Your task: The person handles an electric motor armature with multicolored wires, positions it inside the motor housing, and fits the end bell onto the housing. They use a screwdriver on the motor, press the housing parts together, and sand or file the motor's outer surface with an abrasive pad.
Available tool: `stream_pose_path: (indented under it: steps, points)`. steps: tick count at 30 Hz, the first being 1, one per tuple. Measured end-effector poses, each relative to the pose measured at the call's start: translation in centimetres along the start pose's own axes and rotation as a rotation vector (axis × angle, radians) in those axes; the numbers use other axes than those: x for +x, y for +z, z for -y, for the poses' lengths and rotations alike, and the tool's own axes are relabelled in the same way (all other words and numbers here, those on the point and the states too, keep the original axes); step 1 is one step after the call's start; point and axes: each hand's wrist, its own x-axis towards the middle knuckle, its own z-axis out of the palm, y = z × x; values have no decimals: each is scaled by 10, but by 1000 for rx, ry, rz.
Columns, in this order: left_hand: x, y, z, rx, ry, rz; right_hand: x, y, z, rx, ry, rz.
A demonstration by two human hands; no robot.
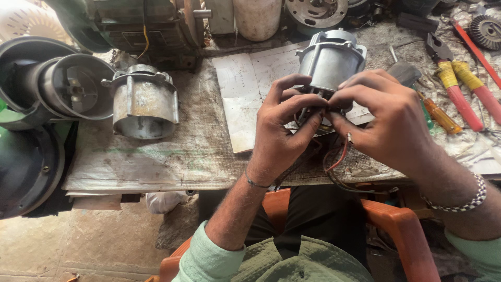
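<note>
Both my hands meet at the centre of the frame, in front of a grey metal motor housing [331, 60] that stands on the tabletop [198, 151] in the upper middle. My left hand [282, 128] has its grip narrowed to a pinch, thumb and fingers closed on the bundle of wires [336, 162] that comes out at the base of the housing. My right hand [383, 117] pinches the same wires from the other side, its fingertips touching those of the left. Loose red and dark strands of the bundle hang below my hands toward the tabletop's near edge.

A sheet of paper [245, 94] lies under the housing. A second motor housing [144, 102], dull and worn, lies to the left of centre, well apart from my hands. At the right of the frame lie pliers with red and yellow handles [459, 86] and an orange-handled screwdriver [441, 117]. Round dark fan casings [49, 89] sit at the left edge.
</note>
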Motion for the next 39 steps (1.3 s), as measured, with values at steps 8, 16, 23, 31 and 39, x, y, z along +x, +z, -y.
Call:
stream_pose_path:
  steps: [8,16,23,31,39]
  points:
    - [-2,-1,1,-8,16,-11,11,-5,13,-109,56,103]
    - [-2,-1,-1,-56,-15,-25,15,-2,30,-232,105,129]
    - [-2,-3,-2,-76,-22,-34,3,0,18,-95,167,63]
    - [-4,0,-5,105,67,-38,-56,-23,-51,-330,297,-47]
    - [-2,6,-6,288,118,-117,-104,-34,-117,-815,573,243]
